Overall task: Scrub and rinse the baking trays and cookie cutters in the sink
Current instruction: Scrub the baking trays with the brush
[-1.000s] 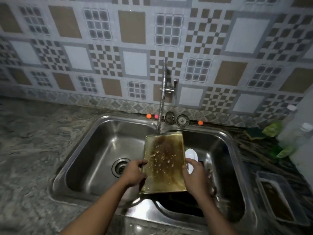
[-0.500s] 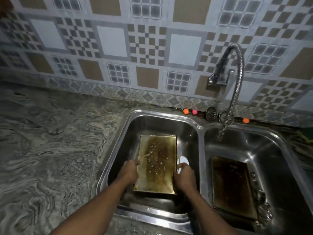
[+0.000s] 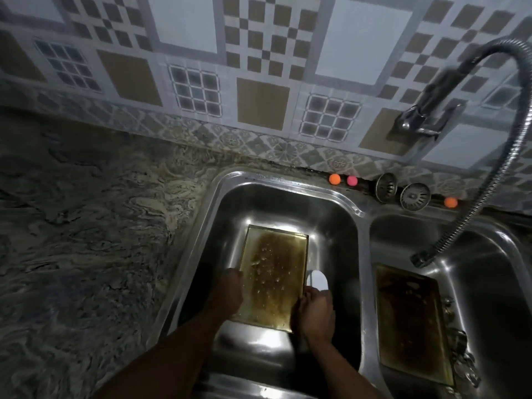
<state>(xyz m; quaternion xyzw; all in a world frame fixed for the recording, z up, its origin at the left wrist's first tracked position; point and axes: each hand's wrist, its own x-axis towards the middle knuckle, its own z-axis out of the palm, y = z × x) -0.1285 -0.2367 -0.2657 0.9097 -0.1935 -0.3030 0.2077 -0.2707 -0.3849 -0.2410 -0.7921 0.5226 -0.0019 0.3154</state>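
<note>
Marbled stone countertop (image 3: 86, 254) fills the left. Next comes a steel double sink (image 3: 364, 254). In its left basin (image 3: 331, 226), a greasy baking tray (image 3: 273, 272) faces up, with its long axis running from the person toward the tiled wall (image 3: 184, 21). The left hand (image 3: 227, 295) curls its fingers over the tray's left edge. The right hand (image 3: 316, 312) grips the right edge, with a white object (image 3: 318, 279) just beyond its knuckles. A second tray (image 3: 408, 321) lies in the right basin (image 3: 489, 283), under a flexible tap hose (image 3: 501, 174).

The sink (image 3: 288, 184) is shiny stainless steel, throwing back glare. The tray (image 3: 273, 272) in it is metal, brown-stained and beaded wet. At its three o'clock, the second tray (image 3: 408, 321) looks duller and crusted. The hose (image 3: 506, 156) is ribbed metal. At nine o'clock, the countertop (image 3: 86, 240) is veined stone.
</note>
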